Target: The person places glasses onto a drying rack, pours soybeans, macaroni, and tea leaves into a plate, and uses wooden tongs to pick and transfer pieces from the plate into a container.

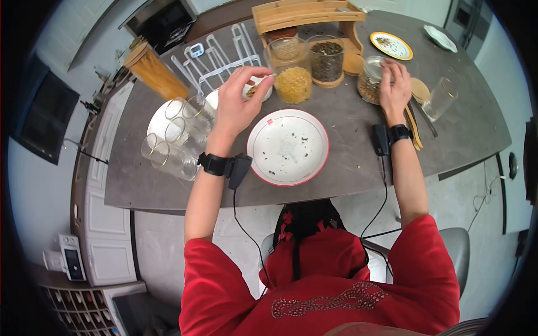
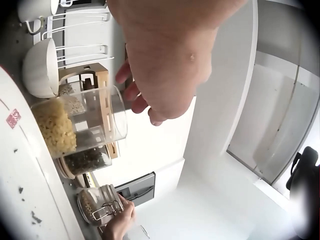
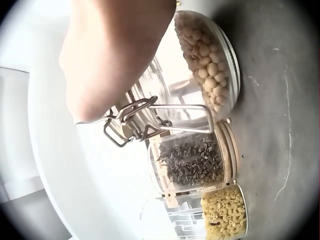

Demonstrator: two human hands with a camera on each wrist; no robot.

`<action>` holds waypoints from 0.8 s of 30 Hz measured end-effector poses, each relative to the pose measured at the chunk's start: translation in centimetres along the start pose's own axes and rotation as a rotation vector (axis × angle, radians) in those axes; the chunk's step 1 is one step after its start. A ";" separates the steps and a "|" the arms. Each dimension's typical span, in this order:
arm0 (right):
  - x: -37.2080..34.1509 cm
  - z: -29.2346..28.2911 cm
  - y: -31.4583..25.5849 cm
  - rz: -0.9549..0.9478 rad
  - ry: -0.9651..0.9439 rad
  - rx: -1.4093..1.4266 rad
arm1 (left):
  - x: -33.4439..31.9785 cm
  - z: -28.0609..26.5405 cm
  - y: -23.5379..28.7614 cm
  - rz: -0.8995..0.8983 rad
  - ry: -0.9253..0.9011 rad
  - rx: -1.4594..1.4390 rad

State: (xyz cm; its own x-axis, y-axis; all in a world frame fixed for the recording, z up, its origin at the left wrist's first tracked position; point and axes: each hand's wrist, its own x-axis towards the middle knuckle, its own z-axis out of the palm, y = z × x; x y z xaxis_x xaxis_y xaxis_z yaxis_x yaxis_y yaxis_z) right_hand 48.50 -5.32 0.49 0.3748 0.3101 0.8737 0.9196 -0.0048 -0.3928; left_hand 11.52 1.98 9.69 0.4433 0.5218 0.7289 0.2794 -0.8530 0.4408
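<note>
The left hand (image 1: 241, 101) is raised beside a small white bowl (image 2: 42, 69), its fingers bent and thumb near the index finger; nothing shows between them. In the left wrist view that hand (image 2: 167, 65) hangs above the bowl and a glass jar of yellow pasta (image 2: 57, 127). The right hand (image 1: 394, 89) grips the top of a clip-top glass jar (image 1: 369, 89) of pale round beans (image 3: 207, 65). Its wire clasp (image 3: 185, 107) hangs on the near side in the right wrist view, where the hand (image 3: 115, 55) covers part of the lid.
A white plate (image 1: 287, 120) with dark flecks lies at the front. Several drinking glasses (image 1: 174, 159) and a wire rack (image 1: 216, 61) stand left. A jar of dark leaves (image 1: 327, 64) stands beside the pasta. Wooden tongs (image 1: 413, 130) and one glass (image 1: 441, 101) are right.
</note>
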 end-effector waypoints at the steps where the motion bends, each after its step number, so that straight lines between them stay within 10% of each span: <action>1: 0.1 0.0 0.1 -0.012 0.005 -0.048 | -0.2 0.0 -0.6 0.032 0.031 0.010; 15: 1.4 0.0 -3.2 -0.249 0.031 -0.129 | -5.0 2.3 -5.2 -0.122 0.147 -0.143; 24: -1.4 1.7 -9.1 -0.498 -0.341 0.123 | -6.3 3.7 -8.2 -0.122 0.166 0.018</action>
State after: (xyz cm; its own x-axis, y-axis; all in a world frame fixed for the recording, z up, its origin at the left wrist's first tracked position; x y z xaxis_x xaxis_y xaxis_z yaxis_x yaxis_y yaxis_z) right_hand 39.44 -4.12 2.39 -0.1734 0.5334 0.8279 0.9467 0.3220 -0.0092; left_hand 9.62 5.72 -0.50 0.2594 0.6117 0.7474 0.3385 -0.7824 0.5228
